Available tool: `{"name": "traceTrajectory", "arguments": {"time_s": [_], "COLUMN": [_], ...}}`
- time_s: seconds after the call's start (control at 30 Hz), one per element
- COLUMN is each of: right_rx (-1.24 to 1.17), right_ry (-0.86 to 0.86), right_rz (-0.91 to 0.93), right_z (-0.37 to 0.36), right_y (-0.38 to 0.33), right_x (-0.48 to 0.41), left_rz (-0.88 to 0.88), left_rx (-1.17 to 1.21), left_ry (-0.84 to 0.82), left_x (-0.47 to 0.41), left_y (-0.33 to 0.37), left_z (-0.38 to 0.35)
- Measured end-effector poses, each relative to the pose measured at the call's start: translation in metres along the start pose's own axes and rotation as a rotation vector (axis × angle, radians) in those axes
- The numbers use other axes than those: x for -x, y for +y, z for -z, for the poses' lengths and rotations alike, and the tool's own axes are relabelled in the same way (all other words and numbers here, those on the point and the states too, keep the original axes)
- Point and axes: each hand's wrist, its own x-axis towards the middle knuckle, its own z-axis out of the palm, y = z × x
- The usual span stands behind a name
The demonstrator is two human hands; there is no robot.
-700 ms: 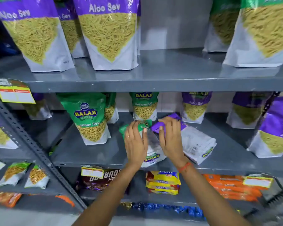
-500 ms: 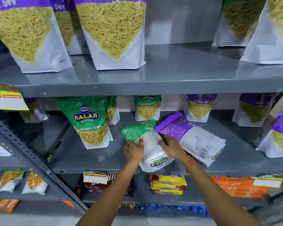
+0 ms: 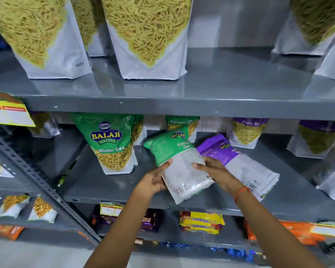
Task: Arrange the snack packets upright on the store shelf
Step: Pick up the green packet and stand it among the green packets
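A green Ratlami Sev packet point(image 3: 177, 157) is tilted back side up over the front of the middle grey shelf point(image 3: 108, 190). My left hand point(image 3: 155, 180) grips its lower left edge and my right hand point(image 3: 215, 172) grips its right side. A purple Aloo Sev packet point(image 3: 242, 165) lies flat on the shelf just right of it, partly under my right wrist. An upright green Balaji Ratlami Sev packet point(image 3: 110, 144) stands to the left. More green and purple packets stand upright along the back of this shelf.
Large sev pouches point(image 3: 143, 35) stand on the upper shelf point(image 3: 182, 105). A yellow price tag point(image 3: 8, 113) hangs at the left. Below are yellow point(image 3: 201, 222), dark and orange packets point(image 3: 290, 231). A slanted perforated steel post point(image 3: 37, 182) runs at the left.
Both hands slid from the packets' tops to the green packet's lower part and lifted it, tilting it off the shelf. The camera moved closer.
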Motion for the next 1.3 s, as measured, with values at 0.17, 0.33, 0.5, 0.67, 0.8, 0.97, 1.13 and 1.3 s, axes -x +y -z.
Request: {"name": "traceTrajectory", "arguments": {"time_s": [0.17,0.33,0.5,0.67,0.8,0.97,1.13,1.3], "right_rx": [-0.016,0.107,0.114,0.126,0.335,0.515,0.13,0.109], "right_ry": [0.033,0.212,0.289,0.407,0.289,0.329,0.202,0.056], "right_rz": [0.183,0.335,0.355,0.458,0.5,0.569,0.243,0.168], "right_z": [0.006,-0.01,-0.034,-0.066,-0.091,-0.082,-0.037,-0.025], "right_y": [-0.015,-0.004,0.02,0.042,0.058,0.049,0.018,0.009], "right_x": [-0.009,-0.017,0.001,0.021,0.03,0.028,-0.009,-0.019], "left_rz": [-0.156,-0.452,-0.631,-0.67,-0.595,-0.585,-0.471,-0.114], "left_rx": [0.009,-0.077,-0.21,-0.642,-0.58,-0.522,-0.373,-0.101], "left_ry": [0.012,0.222,0.608,0.52,0.417,0.48,0.101,-0.134], "left_x": [-0.029,-0.066,-0.055,-0.039,-0.044,-0.064,-0.069,-0.08], "left_y": [0.031,0.042,0.002,-0.047,-0.04,-0.022,0.0,0.021], "left_z": [0.004,-0.006,-0.013,-0.036,-0.038,-0.007,0.026,0.053]}}
